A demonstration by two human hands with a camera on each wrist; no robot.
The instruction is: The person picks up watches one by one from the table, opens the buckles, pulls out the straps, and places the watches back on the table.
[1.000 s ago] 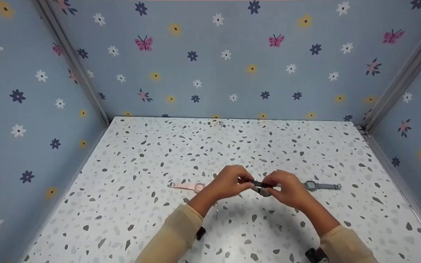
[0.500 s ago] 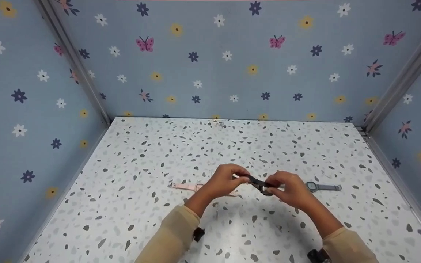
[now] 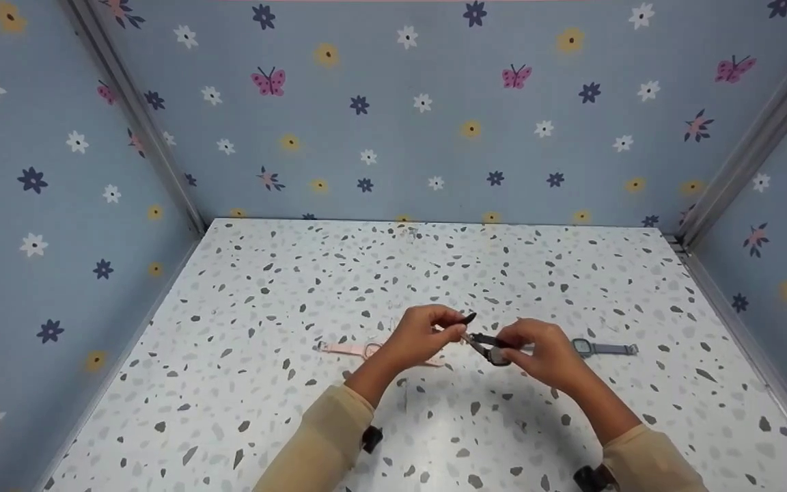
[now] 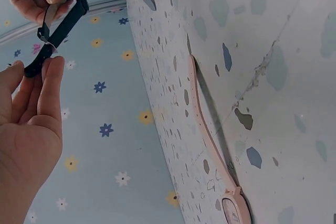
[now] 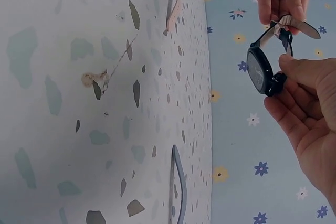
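Observation:
A black wristwatch [image 5: 257,69] with a round dark face is held up above the table between both hands. My right hand [image 3: 537,348] grips it by the case and the strap beside it. With thumb and fingers, my left hand [image 3: 424,338] pinches the strap near the buckle end, and a black strap tip [image 3: 468,318] sticks up past the fingers. In the right wrist view the strap's pale inner side [image 5: 304,26] shows, and the two strap parts meet at the left fingertips. The buckle itself is partly covered by the fingers.
A pink watch [image 3: 342,348] lies on the speckled white table [image 3: 284,424] behind the left forearm, partly hidden. To the right of the right hand lies a grey-blue watch [image 3: 609,350]. Flower-patterned panels [image 3: 393,123] enclose the back and sides.
My left hand has drawn slightly left and up. The strap tip, earlier lying along the watch, now stands up past the left fingers. My right hand stays almost in place.

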